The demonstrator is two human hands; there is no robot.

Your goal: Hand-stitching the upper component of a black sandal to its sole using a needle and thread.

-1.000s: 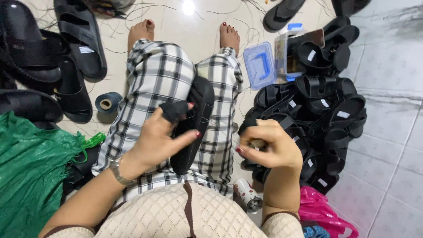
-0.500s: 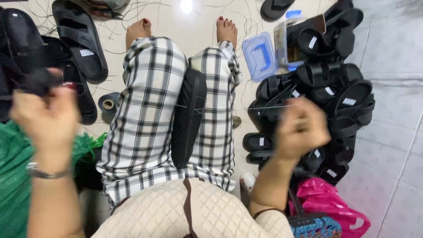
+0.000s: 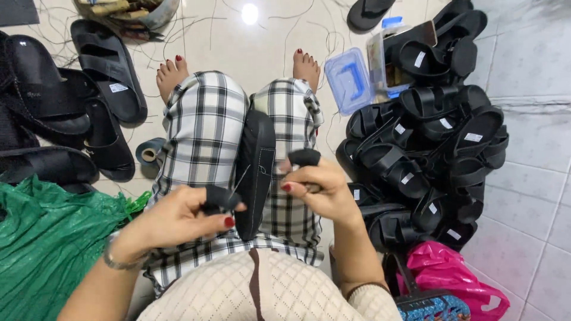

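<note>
Now, sandal: a black sandal [image 3: 256, 169] lies lengthwise in the trough between the 2 checked-trousered thighs, propped there so both hands are free to work on it.
Left hand: the left hand [image 3: 172, 223] sits low by the sandal's near end, fingers pinched narrow on something small; a black guard [image 3: 221, 198] covers a fingertip (probably to spare the skin).
Right hand: the right hand [image 3: 318, 187] is curled beside the sandal's right edge, fingers closed tight, with another black guard [image 3: 304, 157] on the raised fingertip.
Thread: a thin pale line [image 3: 241, 178] runs up from the left pinch toward the sandal; its far end I cannot make out.
Surroundings: a heap of black sandals [image 3: 428, 154] sits within right-arm reach, more pairs [image 3: 71, 113] lie at left, a green bag [image 3: 41, 238] is by the left elbow.
Change: half a second ago both arms were flung wide apart and high; they have come back in to flank the sandal, which has not shifted on the lap.
</note>
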